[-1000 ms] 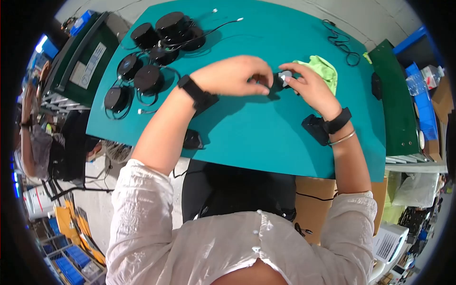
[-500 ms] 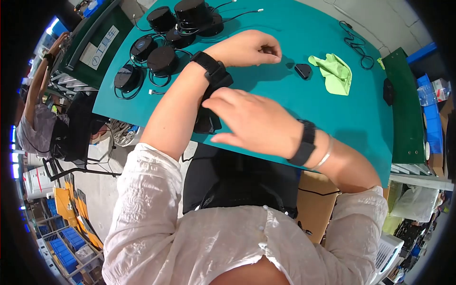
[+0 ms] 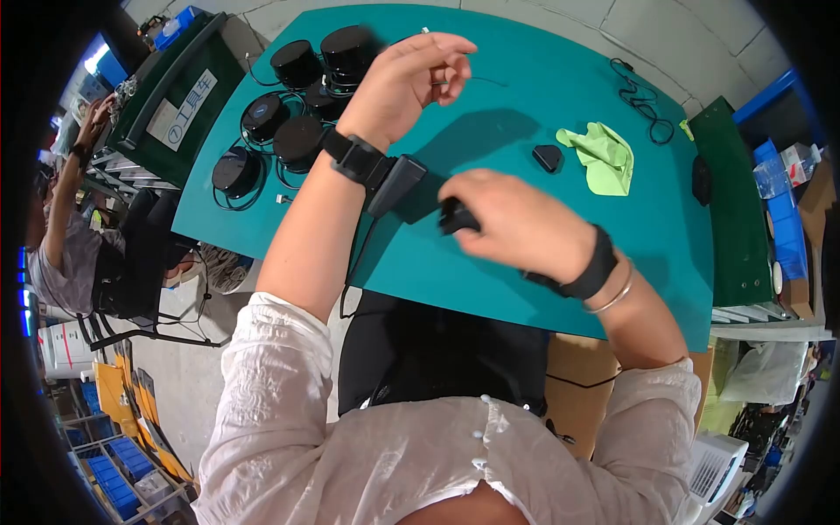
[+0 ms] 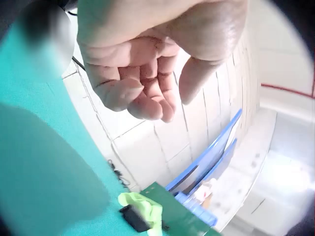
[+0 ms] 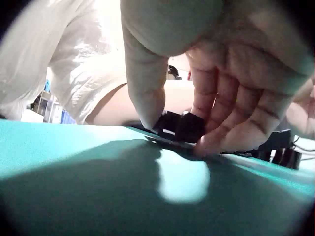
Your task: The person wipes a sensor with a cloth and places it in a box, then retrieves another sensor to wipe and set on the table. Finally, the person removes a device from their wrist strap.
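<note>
My right hand pinches a small black object between thumb and fingers, low over the middle of the table. In the right wrist view the same black object sits between thumb and fingertips. Raised at the upper left, my left hand has loosely curled fingers and nothing in them; the left wrist view shows this left hand empty too. A black rounded block lies on the teal table, just left of a crumpled light green cloth.
Several black round units with cables, one being, stand at the table's left. A coiled black cable lies at the back right, and a small black item at the right edge. Another person is at the far left.
My right hand has moved from near the cloth to the left, then back a little with the black object pinched. My left hand has risen and turned.
</note>
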`<state>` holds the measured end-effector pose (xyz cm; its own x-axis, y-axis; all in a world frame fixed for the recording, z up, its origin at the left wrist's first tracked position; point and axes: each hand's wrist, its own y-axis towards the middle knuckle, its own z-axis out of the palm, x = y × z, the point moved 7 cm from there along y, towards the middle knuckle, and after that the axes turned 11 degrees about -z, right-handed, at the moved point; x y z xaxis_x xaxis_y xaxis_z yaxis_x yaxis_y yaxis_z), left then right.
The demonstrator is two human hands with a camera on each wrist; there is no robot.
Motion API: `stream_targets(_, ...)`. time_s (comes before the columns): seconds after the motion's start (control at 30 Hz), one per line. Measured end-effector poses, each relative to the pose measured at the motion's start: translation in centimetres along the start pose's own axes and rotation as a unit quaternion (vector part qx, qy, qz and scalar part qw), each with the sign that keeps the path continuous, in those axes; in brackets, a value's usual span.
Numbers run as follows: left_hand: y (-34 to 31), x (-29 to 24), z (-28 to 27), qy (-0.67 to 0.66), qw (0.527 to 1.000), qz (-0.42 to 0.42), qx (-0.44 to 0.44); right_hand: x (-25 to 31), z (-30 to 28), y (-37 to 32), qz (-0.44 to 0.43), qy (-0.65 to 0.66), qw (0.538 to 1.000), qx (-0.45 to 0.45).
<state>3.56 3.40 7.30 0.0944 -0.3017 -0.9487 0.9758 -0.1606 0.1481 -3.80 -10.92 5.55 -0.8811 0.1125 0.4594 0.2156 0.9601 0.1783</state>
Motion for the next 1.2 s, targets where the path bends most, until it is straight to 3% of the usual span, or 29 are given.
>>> stream_targets(0.1, 0.2, -0.1, 0.7, -0.103, 0.994, 0.029, 0.036, -2.4, -1.8, -0.6, 0.013, 0.012, 0.998, -0.056)
stream_targets(0.17, 0.6, 1.0, 1.8, -0.231, 0.972, -0.011, 0.026, -2.9, -2.7, -1.1, 0.024, 0.027, 0.995, -0.092)
stream_targets(0.2, 0.9, 1.6, 2.2, -0.257, 0.966, -0.034, 0.025, -2.7, -2.4, -1.0, 0.018, 0.102, 0.988, -0.118)
stream_targets(0.23, 1.1, 1.6, 2.4, -0.253, 0.967, -0.033, 0.022, -2.5, -2.1, -0.9, 0.008, 0.181, 0.973, -0.142)
stream_targets(0.3, 1.5, 2.2, 3.0, -0.277, 0.958, -0.070, 0.031, -2.6, -2.2, -1.1, -0.007, 0.197, 0.969, -0.149)
stream_targets(0.4, 2.2, 1.7, 3.8, -0.262, 0.963, -0.058, 0.027, -3.2, -3.1, -1.8, -0.022, 0.283, 0.937, -0.204)
stream_targets(0.5, 3.0, 1.8, 5.1, -0.255, 0.965, -0.058, 0.035, -2.7, -4.8, -2.2, -0.078, 0.187, 0.948, -0.243)
stream_targets(0.63, 3.6, 2.9, 5.6, -0.302, 0.950, -0.071, 0.038, -3.6, -4.2, -2.3, -0.055, 0.213, 0.953, -0.208)
stream_targets(0.73, 3.4, 3.8, 5.1, -0.325, 0.941, -0.091, 0.022, -3.3, -4.0, -2.1, -0.088, 0.195, 0.953, -0.215)
stream_targets(0.8, 3.3, 4.1, 4.3, -0.326, 0.940, -0.095, 0.002, -3.5, -3.9, -1.9, -0.047, 0.231, 0.947, -0.217)
stream_targets(1.03, 3.5, 5.0, 3.3, -0.327, 0.938, -0.107, 0.044, -3.3, -3.0, -1.6, -0.046, 0.225, 0.959, -0.168)
stream_targets(1.2, 3.4, 4.9, 3.3, -0.315, 0.942, -0.103, 0.040, -4.7, -2.3, -1.8, -0.016, 0.302, 0.936, -0.181)
